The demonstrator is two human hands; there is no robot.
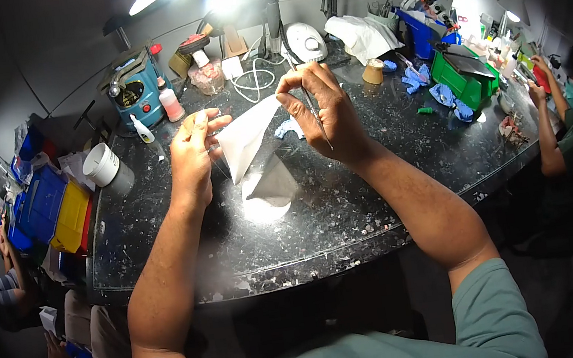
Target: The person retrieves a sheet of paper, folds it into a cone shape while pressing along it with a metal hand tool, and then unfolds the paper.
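Note:
A thin white sheet, perhaps tissue or cloth, hangs folded above the black worktop, its lower tip pointing down. My left hand grips its left edge between thumb and fingers. At the upper right corner, my right hand pinches the sheet with thumb and forefinger. That same hand also holds a slim metal hand tool, slanted across the palm with its thin tip pointing down. Beneath the sheet, a bright patch of light and a grey shadow fall on the worktop.
Along the back stand a blue machine, a pink-liquid bottle and a white rounded device with a cable. A white tub sits left. Blue gloves and a green bin lie right. Co-workers sit on both sides.

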